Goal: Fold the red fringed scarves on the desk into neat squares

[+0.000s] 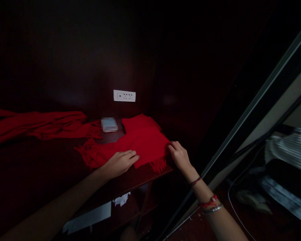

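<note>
A red scarf with fringed ends lies partly folded on a dark wooden shelf. My left hand, wearing a ring, is closed at the scarf's near edge with its fingertips on the cloth. At the right edge, my right hand pinches the fabric between thumb and fingers. The thumb of my left hand is mostly hidden. One fringe hangs at the shelf's front edge, and another spreads to the left behind my left wrist.
A second red scarf lies bunched to the left. Between the scarves sits a small pale blurred item. A white socket panel is on the back wall. Papers lie below. A metal-edged frame slants along the right.
</note>
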`<state>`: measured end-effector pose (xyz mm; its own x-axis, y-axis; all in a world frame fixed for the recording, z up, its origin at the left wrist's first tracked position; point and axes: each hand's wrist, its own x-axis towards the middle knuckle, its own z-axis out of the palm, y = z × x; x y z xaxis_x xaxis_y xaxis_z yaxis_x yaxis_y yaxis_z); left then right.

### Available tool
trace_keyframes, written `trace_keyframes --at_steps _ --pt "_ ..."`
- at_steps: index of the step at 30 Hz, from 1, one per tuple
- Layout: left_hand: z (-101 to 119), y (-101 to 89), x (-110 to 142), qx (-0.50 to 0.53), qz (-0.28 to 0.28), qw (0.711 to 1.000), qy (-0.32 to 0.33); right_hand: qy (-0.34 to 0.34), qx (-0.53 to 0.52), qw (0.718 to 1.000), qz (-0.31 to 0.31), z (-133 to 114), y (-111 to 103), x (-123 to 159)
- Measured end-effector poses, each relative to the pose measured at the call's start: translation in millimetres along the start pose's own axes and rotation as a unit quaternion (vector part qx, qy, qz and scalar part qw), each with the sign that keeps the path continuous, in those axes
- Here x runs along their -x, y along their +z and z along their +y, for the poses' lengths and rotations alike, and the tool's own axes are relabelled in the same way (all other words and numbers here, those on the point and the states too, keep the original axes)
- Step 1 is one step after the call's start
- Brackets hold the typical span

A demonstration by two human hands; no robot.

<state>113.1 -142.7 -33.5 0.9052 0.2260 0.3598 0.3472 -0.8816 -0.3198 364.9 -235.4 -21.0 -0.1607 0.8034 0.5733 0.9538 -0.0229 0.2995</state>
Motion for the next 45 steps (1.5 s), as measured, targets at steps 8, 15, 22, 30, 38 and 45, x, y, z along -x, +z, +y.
trace_keyframes --at_steps 8,15,22,30,38,45 --pt "-1.1 -2.4 0.5 0.001 -0.006 1.0 0.015 0.08 0.04 0.996 0.001 0.9 7.5 7.2" --pt "1.9 2.3 1.5 0.058 -0.03 0.998 0.012 0.103 0.049 0.993 -0.043 -2.5 12.4 13.6" --pt "-22.7 -8.2 14.7 0.185 0.0 0.98 -0.078 0.104 0.027 0.993 -0.052 -8.0 -12.6 8.2" --pt "-84.7 -2.7 69.7 0.22 -0.009 0.95 -0.22 -0.012 -0.19 0.982 0.008 -75.1 -22.2 -29.6" --pt "-108.8 -14.0 103.8 0.182 -0.079 0.944 -0.264 -0.039 -0.187 0.982 -0.014 -119.5 21.2 -41.9" --pt "-91.2 -3.2 82.5 0.171 0.081 0.93 -0.316 -0.024 -0.197 0.98 -0.007 -116.4 24.4 -37.8"
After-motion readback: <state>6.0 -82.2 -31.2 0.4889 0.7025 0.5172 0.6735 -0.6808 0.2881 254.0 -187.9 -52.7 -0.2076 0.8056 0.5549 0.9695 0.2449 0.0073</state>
